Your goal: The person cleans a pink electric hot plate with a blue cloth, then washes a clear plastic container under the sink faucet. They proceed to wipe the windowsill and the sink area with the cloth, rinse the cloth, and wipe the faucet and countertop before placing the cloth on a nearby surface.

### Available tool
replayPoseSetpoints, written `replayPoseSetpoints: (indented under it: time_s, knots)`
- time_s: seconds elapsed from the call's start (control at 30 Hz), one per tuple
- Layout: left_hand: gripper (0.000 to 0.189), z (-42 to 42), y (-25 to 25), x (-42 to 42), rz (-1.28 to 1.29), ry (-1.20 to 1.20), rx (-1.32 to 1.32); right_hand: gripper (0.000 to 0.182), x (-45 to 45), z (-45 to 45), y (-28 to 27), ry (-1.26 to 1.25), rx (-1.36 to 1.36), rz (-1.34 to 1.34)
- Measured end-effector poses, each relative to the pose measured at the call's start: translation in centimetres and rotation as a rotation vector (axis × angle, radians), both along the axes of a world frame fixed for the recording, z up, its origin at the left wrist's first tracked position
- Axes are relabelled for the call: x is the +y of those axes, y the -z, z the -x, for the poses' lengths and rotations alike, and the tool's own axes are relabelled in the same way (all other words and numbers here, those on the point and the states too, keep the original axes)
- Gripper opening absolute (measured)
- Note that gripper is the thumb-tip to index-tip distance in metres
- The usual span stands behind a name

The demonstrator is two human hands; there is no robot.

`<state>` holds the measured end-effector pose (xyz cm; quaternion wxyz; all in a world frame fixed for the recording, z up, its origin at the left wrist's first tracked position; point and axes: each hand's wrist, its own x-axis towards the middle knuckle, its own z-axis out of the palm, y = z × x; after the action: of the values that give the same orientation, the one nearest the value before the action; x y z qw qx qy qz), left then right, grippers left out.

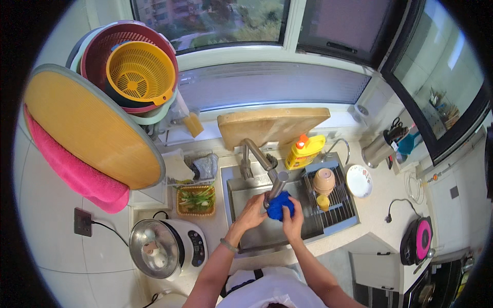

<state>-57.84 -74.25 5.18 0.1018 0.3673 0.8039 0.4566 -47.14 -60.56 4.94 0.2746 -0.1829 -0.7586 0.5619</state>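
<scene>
Both of my hands grip a crumpled blue cloth or scrubber (280,208) above the steel sink (265,234). My left hand (251,212) holds its left side, right by the faucet head (279,181). On the right side my right hand (293,220) has its thumb pressed against the blue material. The faucet's spout (260,156) bends down over the sink, and whether water runs is hard to see. To the right, a rack (335,213) across the sink carries pinkish bowls (324,181) turned upside down and a small yellow item (323,202).
A yellow detergent bottle (305,152) and a wooden cutting board (273,125) stand behind the sink. Left are a basket of green onions (196,200) and a countertop appliance with a steel bowl (156,248). A white plate (359,181) and a knife holder (379,148) sit right.
</scene>
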Motion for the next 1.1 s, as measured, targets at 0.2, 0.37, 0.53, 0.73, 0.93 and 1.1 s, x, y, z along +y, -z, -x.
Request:
replayPoseSetpoints:
  time_s: [0.2,0.37,0.53,0.73,0.93,1.1]
  knots:
    - [0.07,-4.8,-2.4,-2.4,-0.287,-0.089,-0.015,0.044,-1.5,-3.3,-4.0,0.142,0.065,0.476]
    - [0.054,-8.4,-6.4,-1.0,-0.582,-0.323,-0.072,0.063,-4.8,-3.5,-7.8,-0.46,0.073,0.409]
    - [0.027,-3.5,-7.9,-2.9,-0.588,-0.628,-0.067,0.036,-1.1,1.2,-14.0,-0.206,0.13,-0.154]
    - [0.025,1.7,-10.7,-1.4,-0.559,-0.501,0.17,0.039,3.9,8.6,-20.0,0.061,0.185,-0.587]
    - [0.023,2.5,-9.2,-0.4,-0.518,-0.478,0.091,0.072,6.9,13.6,-22.4,-0.018,0.136,-1.053]
    - [0.023,4.9,-11.1,1.4,-0.491,-0.198,0.3,0.066,9.2,17.2,-22.1,-0.07,0.07,-1.207]
